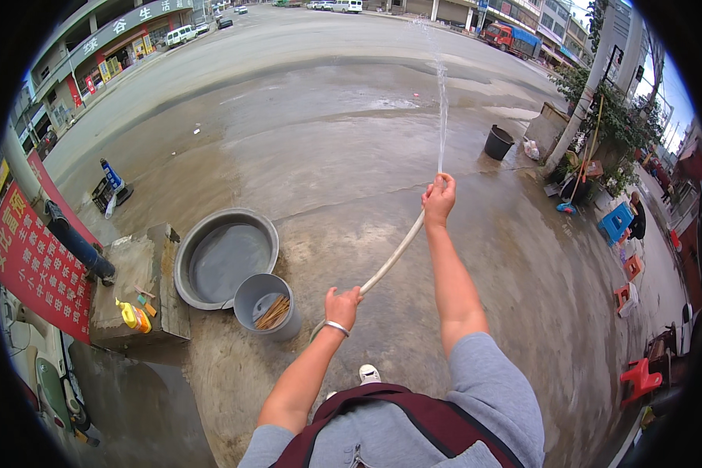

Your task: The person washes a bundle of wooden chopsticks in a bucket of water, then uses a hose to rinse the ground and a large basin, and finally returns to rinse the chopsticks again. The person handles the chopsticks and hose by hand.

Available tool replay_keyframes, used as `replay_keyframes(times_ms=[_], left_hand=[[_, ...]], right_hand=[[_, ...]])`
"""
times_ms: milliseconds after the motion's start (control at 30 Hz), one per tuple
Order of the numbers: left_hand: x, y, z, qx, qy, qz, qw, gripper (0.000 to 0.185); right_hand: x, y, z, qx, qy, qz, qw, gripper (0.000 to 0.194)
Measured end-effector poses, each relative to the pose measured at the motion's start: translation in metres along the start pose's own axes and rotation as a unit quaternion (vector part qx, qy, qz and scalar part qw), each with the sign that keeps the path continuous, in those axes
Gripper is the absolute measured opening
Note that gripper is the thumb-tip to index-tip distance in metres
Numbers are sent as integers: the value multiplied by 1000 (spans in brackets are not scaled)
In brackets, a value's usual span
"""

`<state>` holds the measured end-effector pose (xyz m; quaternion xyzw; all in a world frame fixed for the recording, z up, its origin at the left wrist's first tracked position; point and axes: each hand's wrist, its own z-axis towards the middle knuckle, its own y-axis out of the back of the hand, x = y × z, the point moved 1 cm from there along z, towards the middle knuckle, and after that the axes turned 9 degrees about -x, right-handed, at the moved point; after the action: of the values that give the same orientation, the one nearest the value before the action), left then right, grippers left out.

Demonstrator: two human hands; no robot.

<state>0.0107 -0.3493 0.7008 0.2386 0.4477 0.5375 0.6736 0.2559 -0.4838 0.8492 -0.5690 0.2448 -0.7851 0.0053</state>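
Note:
A pale flexible hose [393, 259] runs between my two hands. My right hand [439, 200] grips its outlet end, fingers closed around the tip. From there a stream of water [443, 111] shoots away from me over the wet concrete [351, 175]. Lower down, my left hand [341, 307], with a silver bangle at the wrist, holds the hose further back. Left of that hand stands a grey plastic bucket [295, 324] with a bundle of thin wooden sticks [273, 312] inside. A wide metal basin [182, 275] holding some water sits just behind the bucket.
At left, a concrete block [178, 310] bears a yellow bottle [133, 316] and a post beside a red banner [41, 263]. A black bucket [498, 142] stands ahead right. Plastic stools [640, 380], a broom [566, 208] and a seated person [637, 216] are along the right.

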Motion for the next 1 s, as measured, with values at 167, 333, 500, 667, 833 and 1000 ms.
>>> replay_keyframes(times_ms=[167,333,500,667,833,1000], left_hand=[[-7,-10,-4,-23,-20,-28,999,13],[-12,-18,-7,-5,-39,-31,999,12],[-19,-18,-8,16,-47,-21,999,13],[-26,-16,-4,22,-51,-20,998,15],[-33,-15,-3,39,-46,-22,998,15],[-35,-18,-1,18,-59,-26,998,15]], right_hand=[[-11,24,10,-34,-3,-22,999,12],[-19,42,17,-67,-14,-62,996,11],[-10,47,17,-47,-5,-29,998,11],[6,47,15,-33,9,-18,999,11],[15,52,16,-36,16,-17,999,12],[11,59,22,-47,22,-21,998,12]])
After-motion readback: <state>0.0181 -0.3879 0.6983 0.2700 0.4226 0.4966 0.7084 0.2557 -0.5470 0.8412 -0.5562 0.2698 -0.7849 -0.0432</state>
